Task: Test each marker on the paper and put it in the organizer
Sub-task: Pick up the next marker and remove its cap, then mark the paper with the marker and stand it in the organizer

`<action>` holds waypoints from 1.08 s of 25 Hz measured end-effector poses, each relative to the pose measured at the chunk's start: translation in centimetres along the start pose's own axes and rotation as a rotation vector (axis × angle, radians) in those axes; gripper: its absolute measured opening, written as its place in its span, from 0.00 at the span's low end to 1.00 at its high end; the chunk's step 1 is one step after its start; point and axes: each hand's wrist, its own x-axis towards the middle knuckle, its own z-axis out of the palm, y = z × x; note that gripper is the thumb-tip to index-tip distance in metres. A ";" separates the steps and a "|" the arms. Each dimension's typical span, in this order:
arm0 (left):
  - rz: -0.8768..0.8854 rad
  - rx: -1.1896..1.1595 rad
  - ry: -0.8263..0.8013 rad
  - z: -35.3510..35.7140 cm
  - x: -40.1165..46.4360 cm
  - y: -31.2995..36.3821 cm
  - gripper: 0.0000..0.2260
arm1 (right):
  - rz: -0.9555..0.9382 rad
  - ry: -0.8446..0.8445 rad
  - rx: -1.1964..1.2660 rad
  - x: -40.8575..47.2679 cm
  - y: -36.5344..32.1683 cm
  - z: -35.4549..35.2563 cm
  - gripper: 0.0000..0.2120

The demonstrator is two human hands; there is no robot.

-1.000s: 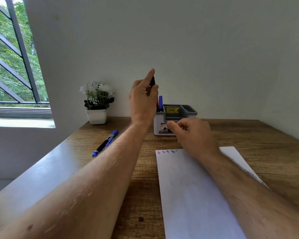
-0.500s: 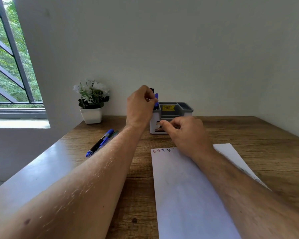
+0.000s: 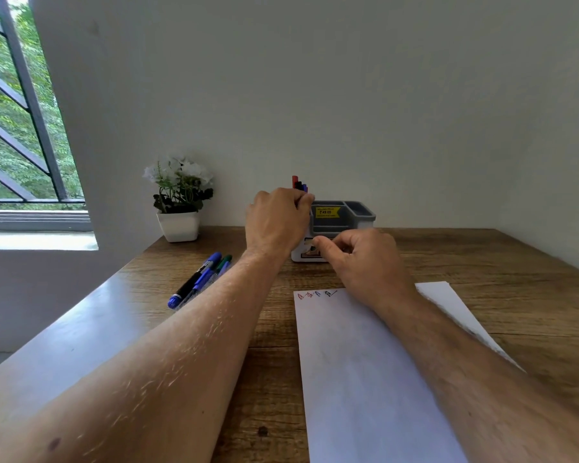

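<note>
Soft daylight is admitted through the window (image 3: 17,128) at the left, and a pale sheen is cast along the near-left edge of the table (image 3: 81,329). The wall (image 3: 348,95) is evenly lit and shadows are faint. Wide-angle distortion is seen at the edges (the forearms are swollen). Focus is slightly soft throughout.

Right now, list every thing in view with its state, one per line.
Left hand: curled at the markers standing in the organizer.
Right hand: loosely curled, at the organizer's front.
Grey and white plastic organizer: upright, markers in its left compartment.
Loose markers on the wooden desk: capped, lying flat.
White paper sheet: flat, four test marks.
</note>
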 end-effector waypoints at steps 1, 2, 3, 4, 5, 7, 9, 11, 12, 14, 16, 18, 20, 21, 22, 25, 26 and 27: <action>-0.014 0.001 0.010 0.0 0.0 0.1 0.15 | 0.005 -0.001 -0.001 0.0 0.0 0.0 0.18; -0.030 -0.001 0.017 -0.2 -0.1 0.1 0.14 | 0.009 -0.003 -0.003 0.0 0.0 -0.1 0.17; -0.050 0.000 0.022 -0.5 -0.2 0.1 0.13 | 0.011 -0.005 -0.006 0.1 0.0 0.0 0.17; -0.072 -0.001 0.029 -1.1 -0.3 0.2 0.13 | 0.012 -0.007 -0.011 0.1 0.0 0.0 0.17; -0.096 -0.008 0.042 -1.7 -0.5 0.2 0.12 | 0.014 -0.008 -0.016 0.1 0.0 0.1 0.17; -0.146 -0.026 0.096 -3.1 -0.8 0.0 0.11 | 0.014 -0.010 -0.022 0.2 -0.1 0.1 0.18; -0.211 -0.007 0.120 -4.5 -0.8 -0.5 0.10 | 0.018 -0.015 -0.015 0.2 -0.1 0.0 0.18; -0.283 0.071 0.068 -5.6 -0.7 -1.3 0.08 | 0.025 -0.022 -0.015 0.1 -0.3 -0.2 0.18; -0.317 0.128 0.023 -5.8 -0.7 -1.8 0.06 | 0.029 -0.022 -0.017 0.1 -0.3 -0.4 0.18; -0.361 0.244 -0.082 -5.9 -1.0 -2.4 0.04 | 0.034 -0.025 -0.012 -0.1 -0.4 -0.7 0.17; -0.356 0.312 -0.176 -5.6 -1.6 -2.5 0.06 | 0.034 -0.027 -0.011 -0.2 -0.5 -1.0 0.17; -0.322 0.361 -0.228 -5.1 -2.0 -2.2 0.07 | 0.031 -0.020 -0.018 -0.3 -0.5 -1.1 0.17; -0.300 0.412 -0.244 -4.8 -2.3 -2.0 0.08 | 0.025 -0.011 -0.018 -0.3 -0.5 -1.2 0.17; -0.296 0.436 -0.249 -4.8 -2.5 -2.0 0.08 | 0.022 -0.008 -0.019 -0.3 -0.4 -1.2 0.17; -0.296 0.456 -0.253 -4.7 -2.6 -2.1 0.08 | 0.019 -0.009 -0.024 -0.2 -0.4 -1.2 0.17; -0.300 0.474 -0.276 -4.7 -2.8 -2.0 0.09 | 0.010 -0.016 -0.039 -0.1 -0.3 -0.9 0.17; -0.299 0.474 -0.286 -4.6 -2.8 -1.8 0.10 | 0.009 -0.017 -0.041 -0.1 -0.3 -0.8 0.17; -0.298 0.475 -0.294 -4.6 -2.9 -1.8 0.10 | 0.009 -0.019 -0.041 -0.1 -0.3 -0.8 0.17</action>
